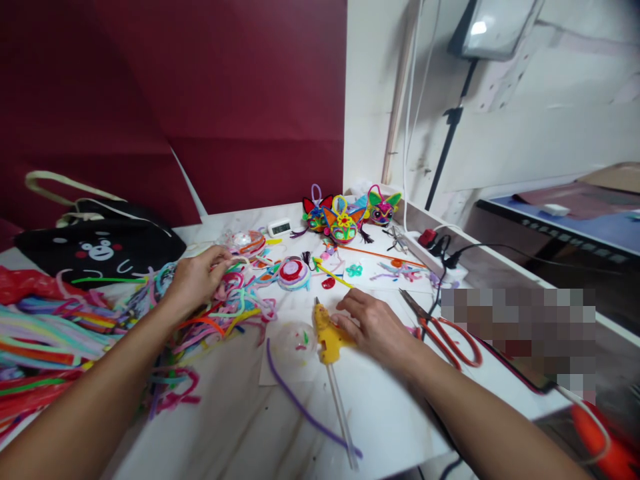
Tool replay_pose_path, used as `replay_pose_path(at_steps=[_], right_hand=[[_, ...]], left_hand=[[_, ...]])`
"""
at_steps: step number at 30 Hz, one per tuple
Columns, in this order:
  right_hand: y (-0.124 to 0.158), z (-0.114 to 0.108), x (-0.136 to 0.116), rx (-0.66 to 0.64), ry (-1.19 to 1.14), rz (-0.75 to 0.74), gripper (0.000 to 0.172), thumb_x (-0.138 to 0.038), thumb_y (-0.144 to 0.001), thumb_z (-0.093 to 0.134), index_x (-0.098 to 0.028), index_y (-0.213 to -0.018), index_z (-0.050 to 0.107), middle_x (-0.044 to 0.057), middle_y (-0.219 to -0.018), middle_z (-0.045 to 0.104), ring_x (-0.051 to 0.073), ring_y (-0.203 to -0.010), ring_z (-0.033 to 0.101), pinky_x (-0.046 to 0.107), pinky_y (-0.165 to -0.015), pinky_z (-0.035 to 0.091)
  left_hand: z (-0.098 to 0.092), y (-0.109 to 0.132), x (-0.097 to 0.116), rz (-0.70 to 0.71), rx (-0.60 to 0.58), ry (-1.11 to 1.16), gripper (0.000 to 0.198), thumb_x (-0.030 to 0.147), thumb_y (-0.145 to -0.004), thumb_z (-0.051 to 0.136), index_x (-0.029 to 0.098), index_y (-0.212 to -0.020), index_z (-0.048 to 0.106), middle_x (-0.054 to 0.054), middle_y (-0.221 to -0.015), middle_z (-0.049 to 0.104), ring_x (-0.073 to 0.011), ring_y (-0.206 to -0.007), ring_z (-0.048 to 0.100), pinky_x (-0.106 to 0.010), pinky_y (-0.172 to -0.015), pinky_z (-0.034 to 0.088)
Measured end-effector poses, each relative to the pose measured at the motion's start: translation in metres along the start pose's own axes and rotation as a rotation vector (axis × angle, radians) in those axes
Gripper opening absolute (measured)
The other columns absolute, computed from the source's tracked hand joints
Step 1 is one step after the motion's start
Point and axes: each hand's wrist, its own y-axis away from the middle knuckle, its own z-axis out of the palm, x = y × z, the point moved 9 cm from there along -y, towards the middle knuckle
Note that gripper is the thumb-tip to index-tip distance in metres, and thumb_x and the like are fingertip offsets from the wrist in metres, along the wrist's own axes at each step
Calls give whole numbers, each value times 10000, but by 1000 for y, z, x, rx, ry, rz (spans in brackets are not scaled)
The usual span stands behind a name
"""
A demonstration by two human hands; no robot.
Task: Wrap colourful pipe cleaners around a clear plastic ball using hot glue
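My left hand [201, 277] is in the pile of colourful pipe cleaners [245, 293], its thumb and fingers closed together on some of the strands. Which strands they hold is partly hidden. My right hand [375, 327] rests low over the table, fingers loosely apart, beside the handle of a yellow hot glue gun [327, 333]. A clear glue stick [340, 413] sticks out of the gun's back end. Left of the gun, a clear plastic dome [293, 350] sits on a white sheet. One purple pipe cleaner [305, 410] curves across the table in front.
Colourful animal-face ornaments [345, 223] stand at the back, near a small digital clock [279, 228]. A pipe-cleaner coil [294, 272] lies mid-table. Orange-handled scissors [445, 333] lie at the right, below a power strip [435, 253]. A black bag [100, 247] stands at left.
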Motion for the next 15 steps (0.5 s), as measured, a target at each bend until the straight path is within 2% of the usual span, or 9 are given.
replay_pose_path(at_steps=[4, 7, 9, 12, 15], right_hand=[[0, -1, 2, 36, -50, -13, 259, -309, -999, 481, -154, -1036, 685, 102, -1018, 645, 199, -881, 648, 323, -777, 511], [1, -6, 4, 113, -141, -24, 239, -310, -985, 509, -156, -1080, 665, 103, -1029, 646, 190, -865, 644, 313, -751, 519], [2, -12, 3, 179, -215, -40, 236, -304, -977, 521, -158, -1113, 647, 103, -1033, 650, 176, -836, 639, 300, -728, 519], [3, -20, 1, 243, -337, -61, 250, -295, -959, 548, -171, -1162, 626, 95, -1049, 662, 149, -786, 631, 273, -687, 515], [2, -21, -2, 231, -460, -62, 306, -293, -935, 583, -191, -1223, 607, 85, -1115, 670, 126, -759, 621, 251, -659, 504]], left_hand=[[-2, 4, 21, 61, 58, 21, 221, 358, -926, 521, 182, -960, 651, 73, -583, 688, -128, -523, 647, -203, -568, 448], [1, 12, 46, 177, 124, 14, 220, 355, -906, 545, 189, -899, 689, 13, -766, 749, -146, -604, 656, -242, -634, 472], [5, 23, 71, 332, 172, 20, 239, 348, -928, 523, 184, -899, 694, -27, -858, 768, -167, -701, 695, -256, -699, 500], [9, 46, 113, 599, 241, 10, 241, 293, -970, 487, 165, -901, 679, -52, -870, 773, -174, -782, 728, -245, -731, 521], [16, 60, 143, 717, 232, 46, 192, 234, -979, 492, 153, -934, 661, -36, -858, 769, -136, -744, 727, -203, -681, 520]])
